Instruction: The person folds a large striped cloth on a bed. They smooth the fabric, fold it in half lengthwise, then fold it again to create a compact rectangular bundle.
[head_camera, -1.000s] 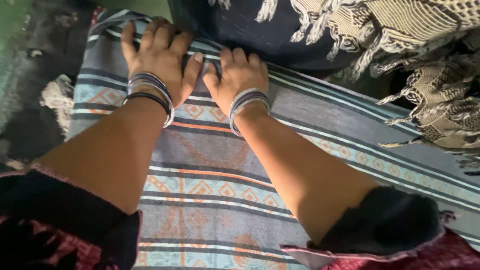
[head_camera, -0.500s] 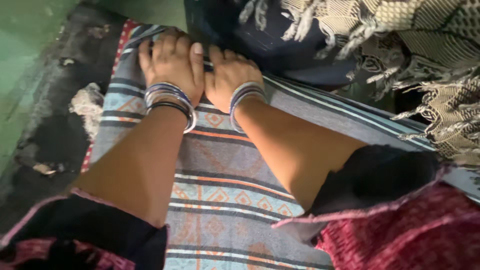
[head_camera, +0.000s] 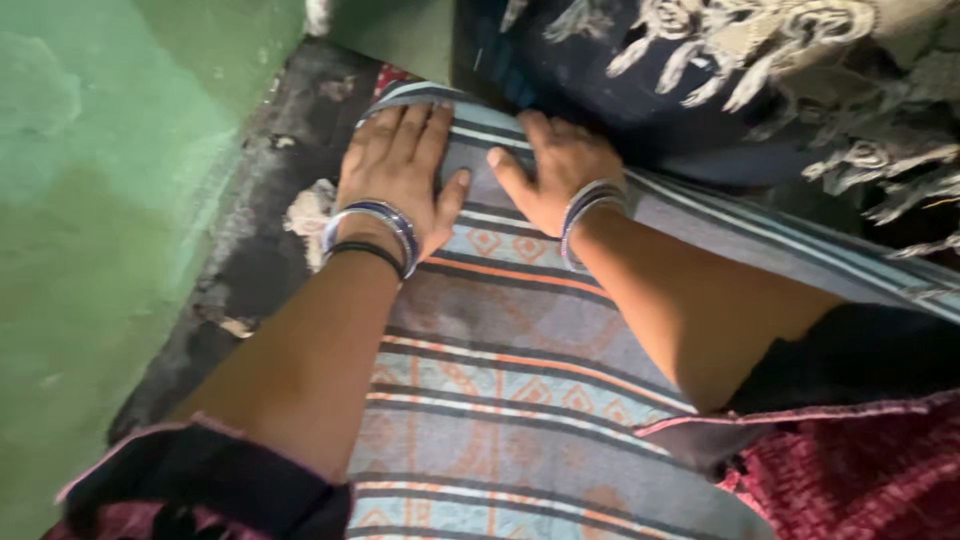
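Both hands had drawn slightly apart: left hand and right hand lay spread flat, pressing the striped blanket near its top-centre edge, smoothing outward.

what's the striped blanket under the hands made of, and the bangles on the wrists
The striped blanket looks like woven cloth, matte, perhaps cotton or wool: banded stripes and diamond motifs follow the weave. The bangles on the left hand's wrist look like shiny metal or glass, with bright glints on the rims; which one, I cannot tell.
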